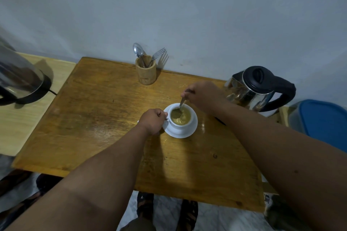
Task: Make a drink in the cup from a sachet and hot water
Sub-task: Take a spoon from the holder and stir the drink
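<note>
Two hands share the stirring step at the centre of the frame. White cup (179, 118) stands on its saucer (189, 131) on the wooden bench (105, 110), filled with a pale tan, frothy drink. Left hand (153, 121), curled closed, grips the cup handle to steady it. Right hand (201, 95) pinches the teaspoon (181, 103), whose bowl dips into the liquid at the far rim. Good practice, judged from this pose: keep the cup pinned, stir in small circles clear of the rim (the level is high), and scrape the bottom for undissolved powder. Steel kettle (257, 90) waits at right; no sachet is visible.
</note>
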